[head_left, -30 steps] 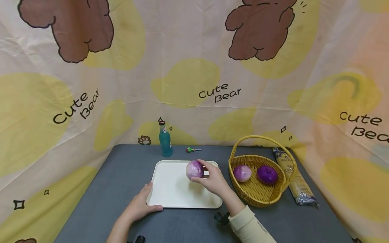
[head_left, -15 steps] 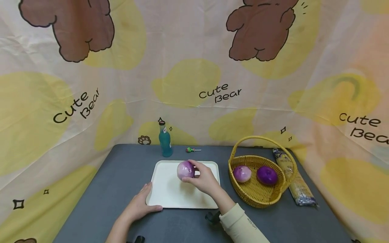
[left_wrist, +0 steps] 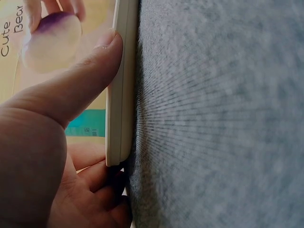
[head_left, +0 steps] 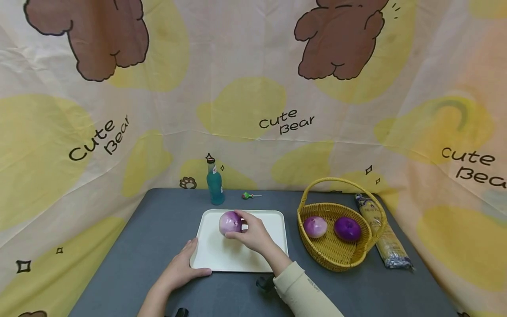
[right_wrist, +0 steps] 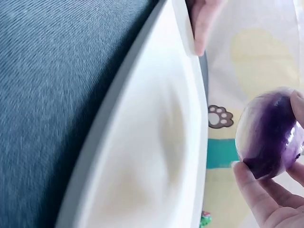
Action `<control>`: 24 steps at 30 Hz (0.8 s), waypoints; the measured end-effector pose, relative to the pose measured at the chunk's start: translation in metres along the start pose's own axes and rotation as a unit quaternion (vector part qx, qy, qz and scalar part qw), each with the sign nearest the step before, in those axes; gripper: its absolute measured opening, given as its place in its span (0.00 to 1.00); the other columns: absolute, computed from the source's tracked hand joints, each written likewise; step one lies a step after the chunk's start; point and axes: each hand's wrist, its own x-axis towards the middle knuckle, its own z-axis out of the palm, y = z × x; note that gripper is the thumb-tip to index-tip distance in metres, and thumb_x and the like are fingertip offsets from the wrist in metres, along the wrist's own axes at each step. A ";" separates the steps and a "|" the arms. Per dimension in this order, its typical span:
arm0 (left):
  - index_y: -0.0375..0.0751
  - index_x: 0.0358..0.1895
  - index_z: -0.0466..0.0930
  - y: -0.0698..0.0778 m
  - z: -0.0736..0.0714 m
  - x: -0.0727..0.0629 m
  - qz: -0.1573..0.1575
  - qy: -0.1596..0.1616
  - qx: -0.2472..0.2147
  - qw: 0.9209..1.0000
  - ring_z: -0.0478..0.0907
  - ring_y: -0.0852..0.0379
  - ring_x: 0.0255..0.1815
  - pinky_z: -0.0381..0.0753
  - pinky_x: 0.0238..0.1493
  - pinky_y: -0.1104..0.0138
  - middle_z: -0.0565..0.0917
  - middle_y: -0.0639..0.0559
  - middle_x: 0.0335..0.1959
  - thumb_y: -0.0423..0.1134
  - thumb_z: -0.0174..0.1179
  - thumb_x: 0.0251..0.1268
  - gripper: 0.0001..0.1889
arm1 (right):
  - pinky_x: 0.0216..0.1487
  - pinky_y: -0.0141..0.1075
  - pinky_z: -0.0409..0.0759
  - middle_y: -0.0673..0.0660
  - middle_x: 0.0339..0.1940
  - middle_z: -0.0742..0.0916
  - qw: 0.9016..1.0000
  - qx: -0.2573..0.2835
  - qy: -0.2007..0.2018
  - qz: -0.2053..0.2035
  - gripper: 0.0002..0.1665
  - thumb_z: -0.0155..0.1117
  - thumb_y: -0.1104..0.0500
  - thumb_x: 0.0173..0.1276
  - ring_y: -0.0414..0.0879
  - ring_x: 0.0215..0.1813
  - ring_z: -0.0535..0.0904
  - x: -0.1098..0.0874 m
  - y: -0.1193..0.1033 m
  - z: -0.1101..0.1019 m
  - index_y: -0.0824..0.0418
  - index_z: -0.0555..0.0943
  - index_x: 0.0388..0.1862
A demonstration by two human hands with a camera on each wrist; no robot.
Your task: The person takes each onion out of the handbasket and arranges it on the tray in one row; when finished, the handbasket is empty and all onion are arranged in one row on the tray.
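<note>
A purple-and-white onion (head_left: 230, 223) is held by my right hand (head_left: 255, 233) over the left half of a white rectangular tray (head_left: 214, 255). The right wrist view shows the onion (right_wrist: 266, 135) between fingertips and thumb, raised above the tray surface (right_wrist: 147, 142). My left hand (head_left: 182, 266) grips the tray's near left corner, fingers along the left side and thumb at the front edge. Up close, the left thumb (left_wrist: 90, 71) lies against the tray rim (left_wrist: 118, 109), with the other fingers bent at the corner.
Right of the tray stands a yellow wicker basket (head_left: 336, 260) with a tall handle, holding a pale purple onion (head_left: 315, 226) and a darker one (head_left: 347, 229). Behind it lies a long plastic packet (head_left: 390, 244). A blue bottle (head_left: 215, 182) and a lollipop (head_left: 247, 195) are at the back.
My right hand has carried the onion leftward across the tray, from right of its middle to the left half. The left hand and the tray have stayed put.
</note>
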 end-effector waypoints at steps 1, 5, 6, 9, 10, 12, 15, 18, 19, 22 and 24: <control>0.31 0.80 0.50 0.000 0.000 0.000 0.001 -0.001 0.001 1.000 0.49 0.31 0.81 0.56 0.74 0.35 0.55 0.30 0.79 0.65 0.76 0.45 0.66 | 0.53 0.39 0.86 0.54 0.65 0.82 1.000 0.000 0.000 0.002 0.45 0.80 0.46 0.57 0.51 0.61 0.82 0.001 0.001 0.002 0.54 0.74 0.72; 0.31 0.80 0.50 -0.001 0.001 0.002 0.007 0.001 0.001 1.000 0.49 0.31 0.81 0.56 0.74 0.35 0.55 0.30 0.79 0.65 0.76 0.45 0.65 | 0.56 0.44 0.84 0.53 0.65 0.82 1.000 0.002 0.002 0.018 0.45 0.80 0.44 0.57 0.51 0.61 0.82 0.007 0.004 0.010 0.53 0.74 0.72; 0.31 0.80 0.50 -0.001 0.001 0.002 0.008 0.001 0.000 1.000 0.48 0.31 0.81 0.56 0.74 0.35 0.55 0.30 0.80 0.65 0.76 0.45 0.65 | 0.57 0.45 0.84 0.53 0.65 0.82 1.000 0.005 0.002 0.024 0.45 0.80 0.43 0.57 0.51 0.61 0.82 0.009 0.005 0.013 0.52 0.74 0.72; 0.31 0.80 0.50 -0.002 0.001 0.002 0.012 0.003 0.000 1.000 0.48 0.31 0.81 0.56 0.73 0.35 0.55 0.30 0.79 0.65 0.76 0.45 0.65 | 0.58 0.47 0.83 0.52 0.65 0.83 0.999 0.014 0.004 0.038 0.45 0.79 0.42 0.57 0.50 0.61 0.82 0.014 0.007 0.021 0.51 0.74 0.72; 0.31 0.80 0.50 -0.002 0.001 0.002 0.013 0.004 0.000 1.000 0.48 0.31 0.81 0.56 0.73 0.35 0.55 0.30 0.79 0.65 0.76 0.45 0.66 | 0.58 0.47 0.83 0.53 0.64 0.83 0.999 0.021 0.005 0.040 0.45 0.79 0.42 0.57 0.50 0.60 0.82 0.016 0.008 0.024 0.52 0.74 0.72; 0.31 0.80 0.49 -0.002 0.001 0.002 0.014 0.002 0.003 1.000 0.48 0.31 0.81 0.56 0.73 0.35 0.55 0.31 0.80 0.65 0.76 0.45 0.66 | 0.58 0.47 0.83 0.53 0.64 0.83 0.999 0.029 0.004 0.046 0.44 0.78 0.41 0.58 0.50 0.60 0.82 0.020 0.010 0.030 0.51 0.75 0.71; 0.31 0.80 0.49 -0.003 0.002 0.003 0.019 0.001 0.006 1.000 0.48 0.31 0.81 0.56 0.73 0.35 0.56 0.31 0.80 0.65 0.76 0.45 0.66 | 0.58 0.47 0.83 0.53 0.64 0.83 0.998 0.039 0.000 0.054 0.44 0.79 0.41 0.57 0.50 0.60 0.83 0.024 0.013 0.037 0.51 0.75 0.71; 0.31 0.80 0.50 -0.004 0.002 0.003 0.022 0.001 0.001 1.000 0.48 0.31 0.81 0.56 0.73 0.35 0.55 0.32 0.80 0.65 0.76 0.45 0.65 | 0.59 0.46 0.83 0.54 0.64 0.83 0.997 0.044 -0.006 0.057 0.44 0.79 0.43 0.58 0.50 0.59 0.83 0.028 0.017 0.042 0.52 0.75 0.71; 0.31 0.80 0.49 -0.004 0.002 0.003 0.023 0.001 0.001 1.000 0.48 0.31 0.81 0.56 0.73 0.35 0.55 0.32 0.80 0.65 0.75 0.46 0.65 | 0.59 0.45 0.83 0.55 0.64 0.83 0.998 0.042 -0.007 0.056 0.44 0.79 0.43 0.58 0.50 0.59 0.83 0.029 0.019 0.044 0.53 0.75 0.71; 0.30 0.80 0.49 -0.005 0.001 0.003 0.026 0.001 -0.004 1.000 0.47 0.32 0.81 0.56 0.74 0.36 0.54 0.32 0.80 0.65 0.75 0.46 0.65 | 0.60 0.45 0.82 0.56 0.64 0.83 0.998 0.042 -0.008 0.053 0.43 0.79 0.45 0.59 0.50 0.59 0.83 0.031 0.023 0.047 0.56 0.75 0.71; 0.30 0.80 0.49 -0.004 0.000 0.003 0.027 0.001 -0.004 1.000 0.47 0.32 0.81 0.56 0.74 0.35 0.54 0.32 0.80 0.64 0.75 0.47 0.65 | 0.60 0.45 0.82 0.56 0.63 0.84 0.998 0.041 -0.008 0.054 0.42 0.79 0.46 0.59 0.50 0.59 0.83 0.032 0.026 0.049 0.56 0.75 0.71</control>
